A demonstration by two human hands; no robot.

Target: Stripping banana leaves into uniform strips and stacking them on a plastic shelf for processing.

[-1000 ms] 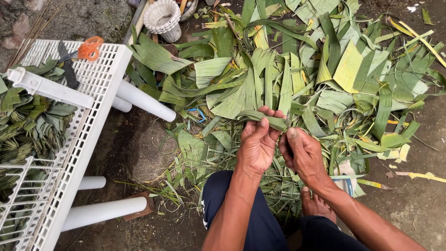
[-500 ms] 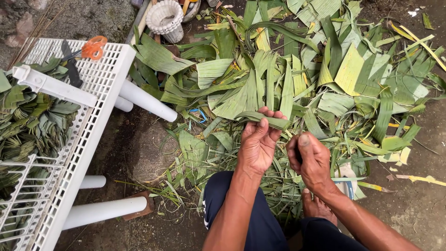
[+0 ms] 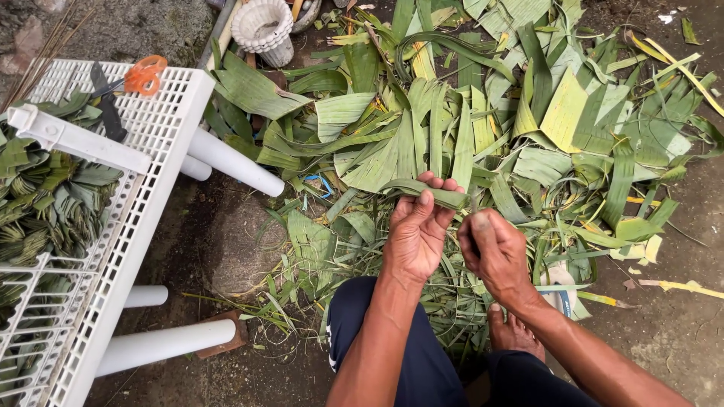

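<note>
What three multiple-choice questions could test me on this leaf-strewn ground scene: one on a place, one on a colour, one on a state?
1. Where do the scissors lie?
A. On the white perforated plastic rack
B. In the small white woven basket
C. On the person's lap

2. What colour are the scissor handles?
A. Blue
B. Orange
C. Green

3. What is the left hand doing?
A. Lying flat on the ground
B. Gripping the scissors
C. Holding a long green leaf strip

Answers:
1 A: the scissors rest on the white perforated plastic rack, far from the small white woven basket.
2 B: their handle loops are orange.
3 C: the left hand has its fingers curled round the long green leaf strip, while the right hand is closed beside it.
</note>
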